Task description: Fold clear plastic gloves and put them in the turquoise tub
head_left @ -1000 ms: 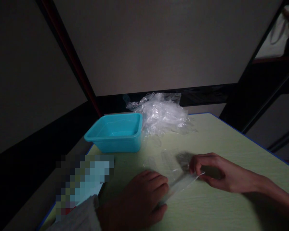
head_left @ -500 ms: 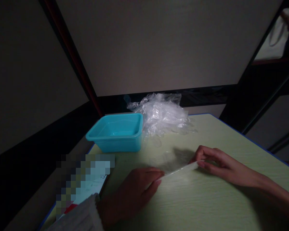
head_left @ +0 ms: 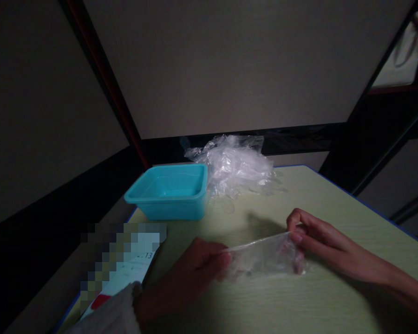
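A clear plastic piece (head_left: pixel 264 257) is stretched between my two hands above the pale table, its lower part hanging down. My left hand (head_left: pixel 202 264) pinches its left end between thumb and fingers. At the other end, my right hand (head_left: pixel 313 239) grips the top corner, and some of its fingers show through the film. Behind my hands, a heap of clear, crumpled plastic (head_left: pixel 237 164) lies at the back of the table, against the right side of a turquoise basin (head_left: pixel 170 208).
At the left table edge lies a device with a lit screen (head_left: pixel 135 260), partly blurred out, beside my sleeve. The wooden table (head_left: pixel 334 208) has a blue edge. Panels stand behind it, and a pale bag (head_left: pixel 400 55) shows at the upper right.
The plastic between my hands has turned from nearly edge-on to hanging down with its broad face in view. My left hand has shifted slightly left, and my right hand slightly right.
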Demonstrator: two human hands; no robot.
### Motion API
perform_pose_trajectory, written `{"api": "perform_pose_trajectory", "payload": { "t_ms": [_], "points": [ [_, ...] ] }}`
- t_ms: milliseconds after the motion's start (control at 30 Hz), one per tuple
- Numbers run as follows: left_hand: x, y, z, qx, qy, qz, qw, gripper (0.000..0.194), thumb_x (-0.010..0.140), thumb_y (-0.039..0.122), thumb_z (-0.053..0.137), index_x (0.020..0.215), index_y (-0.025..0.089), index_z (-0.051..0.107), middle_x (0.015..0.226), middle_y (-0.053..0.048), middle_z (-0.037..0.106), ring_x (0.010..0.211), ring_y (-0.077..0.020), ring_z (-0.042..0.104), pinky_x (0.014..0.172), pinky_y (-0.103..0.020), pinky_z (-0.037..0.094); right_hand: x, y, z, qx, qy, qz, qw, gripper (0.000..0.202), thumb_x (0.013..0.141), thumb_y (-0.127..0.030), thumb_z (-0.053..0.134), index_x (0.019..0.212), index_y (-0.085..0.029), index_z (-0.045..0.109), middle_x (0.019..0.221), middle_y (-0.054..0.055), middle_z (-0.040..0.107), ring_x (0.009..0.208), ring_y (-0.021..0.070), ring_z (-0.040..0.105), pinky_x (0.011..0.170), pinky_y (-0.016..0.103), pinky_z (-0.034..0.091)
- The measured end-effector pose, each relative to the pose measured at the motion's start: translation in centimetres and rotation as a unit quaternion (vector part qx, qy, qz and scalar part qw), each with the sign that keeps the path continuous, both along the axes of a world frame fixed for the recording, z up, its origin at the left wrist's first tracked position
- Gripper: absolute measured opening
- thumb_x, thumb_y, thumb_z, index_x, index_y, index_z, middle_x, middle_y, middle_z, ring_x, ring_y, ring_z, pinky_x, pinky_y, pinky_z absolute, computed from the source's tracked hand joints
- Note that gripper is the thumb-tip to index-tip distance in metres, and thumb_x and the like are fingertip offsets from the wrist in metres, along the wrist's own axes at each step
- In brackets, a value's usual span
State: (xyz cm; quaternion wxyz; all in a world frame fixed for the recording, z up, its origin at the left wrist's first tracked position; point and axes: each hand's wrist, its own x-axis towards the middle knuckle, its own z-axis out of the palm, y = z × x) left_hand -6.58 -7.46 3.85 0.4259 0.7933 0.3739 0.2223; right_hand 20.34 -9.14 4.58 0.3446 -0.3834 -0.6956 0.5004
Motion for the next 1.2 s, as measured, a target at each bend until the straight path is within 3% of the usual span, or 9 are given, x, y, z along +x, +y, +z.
{"api": "perform_pose_trajectory", "payload": {
  "t_ms": [133,300,467,533,633,733,967,1067,1200],
  "points": [
    [0.2,0.1,0.8,-0.164,-0.111,-0.033,0.98,0.049,0.086,0.053,0.043,0.078,0.012,0.066,0.065,-0.005,0.064,0.056,-0.0133,0.06,0.054,-0.022,0.045,0.0,-0.5,0.2,-0.031,0.041,0.006,0.999,0.019,0.094,-0.037,0.043,0.085,-0.021,0.04,0.06,-0.006,0.054,0.05,0.0092,0.062,0.049,0.02,0.042],
    [0.4,-0.9,1.8,-0.276,-0.177,-0.044,0.944,0.039,0.082,0.049,0.053,0.079,0.014,0.067,0.079,-0.006,0.07,0.055,-0.0117,0.064,0.047,-0.018,0.045,-0.3,-1.0,0.8,-0.065,0.071,0.017,0.995,0.022,0.093,-0.04,0.045,0.083,-0.022,0.038,0.049,-0.007,0.057,0.039,0.0085,0.058,0.042,0.019,0.034],
    [0.4,-1.0,0.8,-0.34,-0.183,0.048,0.921,0.038,0.077,0.053,0.055,0.076,0.015,0.059,0.059,-0.001,0.064,0.047,-0.0126,0.06,0.046,-0.022,0.046,-0.6,-0.5,0.3,-0.124,0.079,-0.009,0.989,0.029,0.087,-0.047,0.052,0.083,-0.022,0.038,0.049,-0.007,0.055,0.038,0.0073,0.053,0.038,0.018,0.031],
    [0.4,-0.7,0.0,-0.344,-0.171,0.103,0.917,0.037,0.075,0.053,0.056,0.082,0.016,0.053,0.064,-0.001,0.065,0.048,-0.0142,0.061,0.046,-0.024,0.046,-0.9,0.0,-0.2,-0.137,0.061,-0.045,0.988,0.033,0.083,-0.051,0.055,0.083,-0.021,0.04,0.049,-0.008,0.051,0.039,0.0059,0.049,0.039,0.017,0.032],
    [0.6,0.1,-0.9,-0.322,-0.136,0.164,0.922,0.037,0.073,0.049,0.059,0.087,0.016,0.05,0.083,-0.005,0.068,0.055,-0.0131,0.062,0.051,-0.024,0.047,-1.4,0.9,-1.3,-0.14,0.041,-0.085,0.986,0.038,0.078,-0.055,0.059,0.08,-0.02,0.043,0.053,-0.007,0.048,0.043,0.0058,0.046,0.042,0.018,0.034],
    [0.9,0.7,-1.0,-0.311,-0.089,0.193,0.926,0.034,0.071,0.046,0.058,0.082,0.013,0.053,0.087,-0.007,0.068,0.056,-0.0101,0.058,0.052,-0.023,0.046,-1.7,1.6,-2.3,-0.126,0.038,-0.083,0.988,0.04,0.077,-0.057,0.058,0.077,-0.019,0.043,0.056,-0.006,0.049,0.046,0.0068,0.047,0.044,0.019,0.037],
    [1.0,1.8,-1.0,-0.235,-0.027,0.142,0.961,0.017,0.074,0.029,0.048,0.072,0.014,0.053,0.071,-0.002,0.06,0.056,-0.0113,0.058,0.045,-0.019,0.039,-1.5,2.4,-3.3,-0.066,-0.034,-0.103,0.992,0.036,0.08,-0.053,0.054,0.08,-0.019,0.044,0.058,-0.006,0.047,0.043,0.0056,0.039,0.037,0.017,0.031],
    [0.7,1.8,-1.3,-0.153,-0.014,0.161,0.975,0.015,0.075,0.024,0.048,0.085,0.015,0.053,0.073,0.001,0.057,0.053,-0.0104,0.056,0.048,-0.021,0.041,-1.4,2.6,-3.4,-0.014,-0.064,-0.126,0.99,0.031,0.08,-0.048,0.054,0.083,-0.02,0.044,0.062,-0.005,0.047,0.046,0.0079,0.041,0.037,0.019,0.033],
    [0.5,1.5,-1.8,0.067,0.054,0.197,0.977,0.029,0.076,0.017,0.046,0.105,0.018,0.051,0.087,-0.002,0.062,0.069,-0.0156,0.059,0.067,-0.03,0.047,-1.1,2.5,-3.0,0.114,-0.152,-0.159,0.969,0.018,0.085,-0.037,0.048,0.082,-0.02,0.048,0.067,0.0,0.053,0.058,0.0136,0.051,0.047,0.024,0.042]
  ]
}}
